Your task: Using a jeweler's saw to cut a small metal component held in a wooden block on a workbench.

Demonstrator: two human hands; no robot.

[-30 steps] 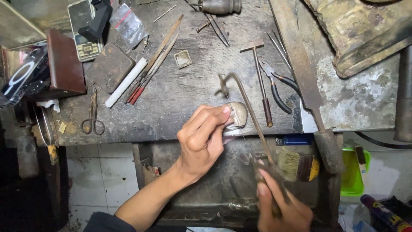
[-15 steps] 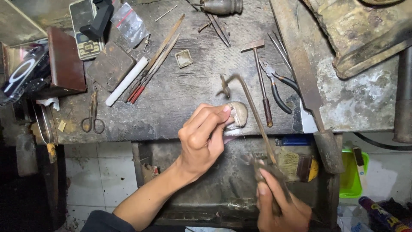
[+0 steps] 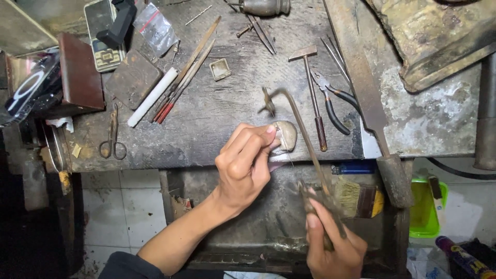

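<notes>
Your left hand (image 3: 245, 165) sits at the centre of the frame, fingers curled shut and pinching a small pale piece (image 3: 279, 155) against the worn bench peg (image 3: 285, 135) at the front edge of the workbench (image 3: 217, 129). Pressing it down there gives the piece a firm backing, so it cannot twist under the blade.

Your right hand (image 3: 330, 243), at the lower right, is wrapped closed around the handle of a saw frame (image 3: 305, 139). The frame slants up toward the centre of the frame, and its thin blade (image 3: 287, 147) runs just beside the pinched piece. The blade is so fine that you can hardly tell whether it touches the metal or only passes next to it.

The other tools lie out of the way but within reach: a hammer (image 3: 310, 88) and pliers (image 3: 330, 101) to the right of the peg, scissors (image 3: 112, 137) at the left, a white stick (image 3: 152, 96) and files (image 3: 188, 70) at the upper left, a brush (image 3: 356, 199) just below the bench edge.

Against the frame 0.5 s ago, your left hand has not moved, while your right hand and the saw frame sit very slightly differently, as fits a short sawing stroke.
</notes>
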